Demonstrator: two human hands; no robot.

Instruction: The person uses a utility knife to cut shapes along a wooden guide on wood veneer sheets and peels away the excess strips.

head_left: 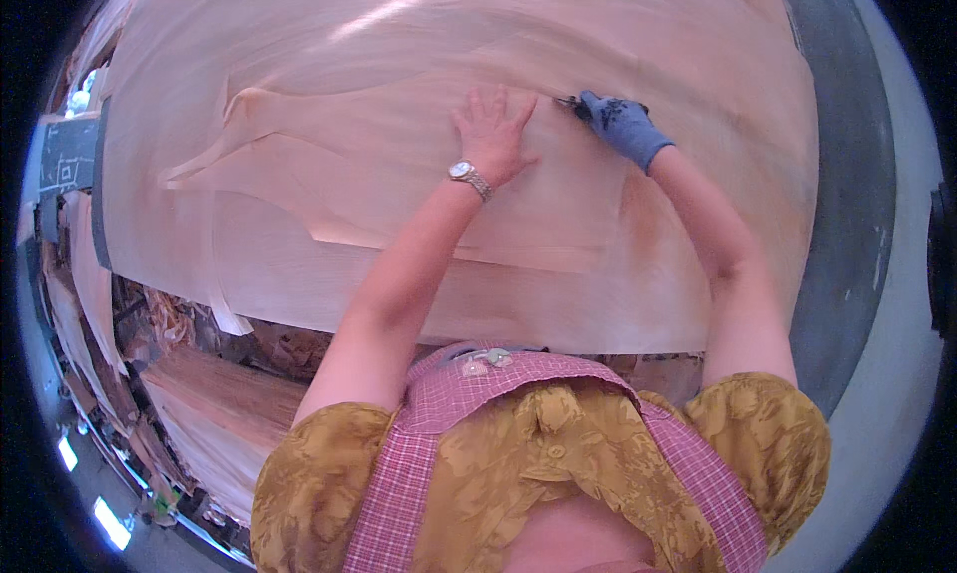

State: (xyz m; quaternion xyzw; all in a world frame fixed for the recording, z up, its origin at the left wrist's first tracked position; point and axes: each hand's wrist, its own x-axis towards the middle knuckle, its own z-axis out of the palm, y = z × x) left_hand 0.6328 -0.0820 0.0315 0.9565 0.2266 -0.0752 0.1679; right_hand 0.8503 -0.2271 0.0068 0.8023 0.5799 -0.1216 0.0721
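Note:
My bare left hand (493,140) lies flat with its fingers spread, pressing on a thin pale sheet of wood veneer (389,164). My right hand (628,130), in a blue glove with dark patches, is closed around a small dark knife-like tool (570,104). Its narrow tip points left, at the sheet's upper right part. The exact kind of tool is too small to tell. At its left end the veneer piece is ragged, with a curled strip (214,159). Beneath it spreads a larger veneer sheet (698,274).
A dark table edge (857,174) curves along the right. Below left of the sheets lie stacked veneer pieces (224,399) and torn brown scraps (289,346). One narrow strip (232,321) hangs over the near edge. A dark green board with chalk-like marks (68,157) is at far left.

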